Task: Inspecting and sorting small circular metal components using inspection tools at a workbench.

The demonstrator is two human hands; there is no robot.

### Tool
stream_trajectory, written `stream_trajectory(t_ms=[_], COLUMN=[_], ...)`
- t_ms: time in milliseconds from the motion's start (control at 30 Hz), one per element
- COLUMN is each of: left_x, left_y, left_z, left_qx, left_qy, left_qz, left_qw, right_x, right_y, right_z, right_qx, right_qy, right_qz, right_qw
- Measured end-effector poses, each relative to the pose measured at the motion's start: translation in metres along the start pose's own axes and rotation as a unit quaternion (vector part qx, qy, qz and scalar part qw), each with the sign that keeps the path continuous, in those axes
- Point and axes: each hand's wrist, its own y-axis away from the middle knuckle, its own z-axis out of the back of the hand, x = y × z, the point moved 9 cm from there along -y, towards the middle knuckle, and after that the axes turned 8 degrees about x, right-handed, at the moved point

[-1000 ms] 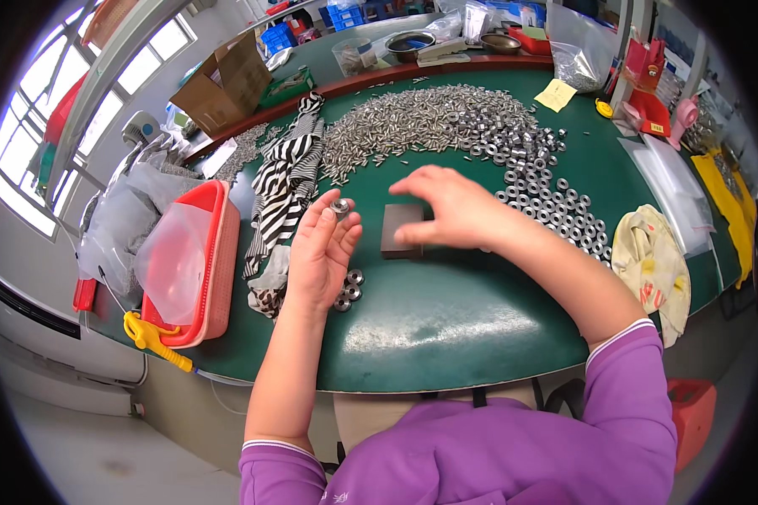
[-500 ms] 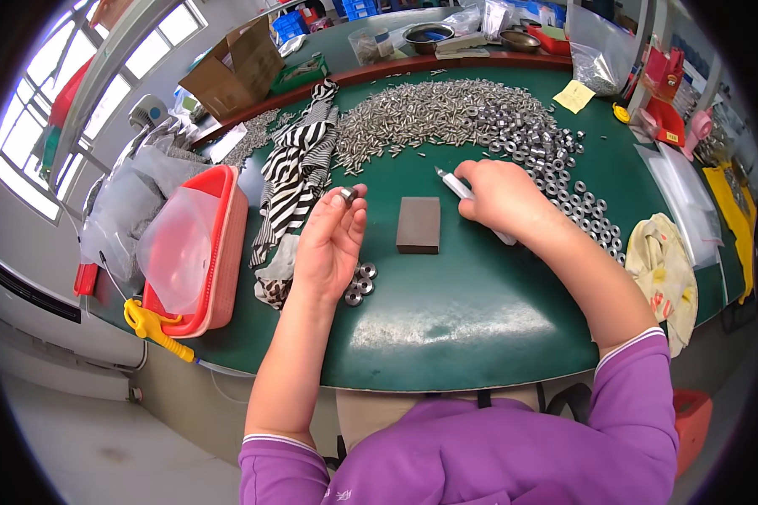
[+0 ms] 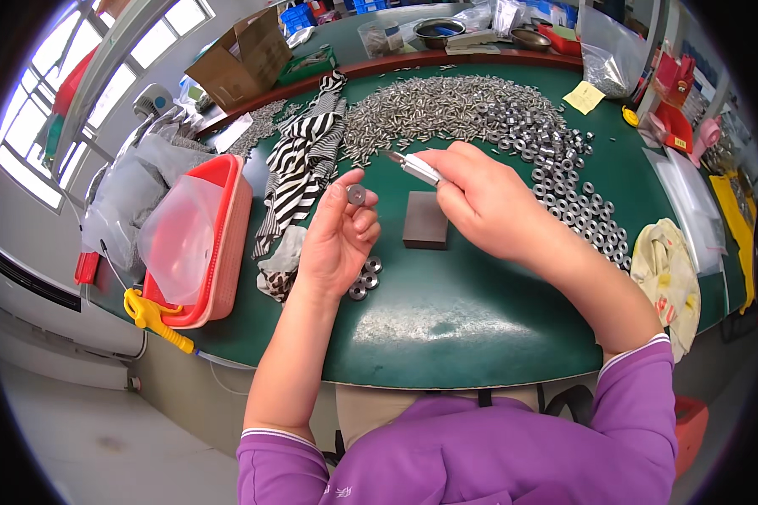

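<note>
My left hand (image 3: 333, 248) is raised over the table, thumb and fingers pinching a small round metal ring (image 3: 356, 194) whose flat face with its hole shows. My right hand (image 3: 488, 200) grips a slim white-handled tool (image 3: 421, 169); its pointed metal tip is directed left, a short way up and right of the ring and apart from it. Below the tool lies a grey-brown rectangular block (image 3: 426, 222), partly covered by my right hand. Several more metal rings (image 3: 367, 278) rest beside my left wrist.
Small metal pins (image 3: 413, 109) are heaped along the far side, with many rings (image 3: 577, 202) at right. Striped cloth (image 3: 299, 168), a red basket (image 3: 237, 227) and a yellow air gun (image 3: 149, 313) are at left. A stained glove (image 3: 664, 269) lies right.
My right hand has brought the white-handled tool leftward, nearer the left hand. The left hand has turned the pinched ring so its face shows.
</note>
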Motion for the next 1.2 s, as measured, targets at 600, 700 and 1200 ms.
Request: stream_trajectory(t_ms=[600,700,1200], left_x=[-0.003,-0.005,-0.01], left_y=[0.001,0.002,0.006], left_z=[0.005,0.004,0.011], left_qx=[-0.006,-0.01,-0.054], left_qy=[-0.058,-0.115,-0.193], left_qz=[0.006,0.002,-0.015], left_qw=[0.998,0.993,0.98], right_x=[0.034,0.036,0.049], right_y=[0.008,0.009,0.018], right_z=[-0.007,-0.01,-0.017], right_qx=[0.014,0.031,0.039], right_qy=[0.051,0.066,0.155], right_qz=[0.08,0.084,0.106], right_qw=[0.995,0.994,0.981])
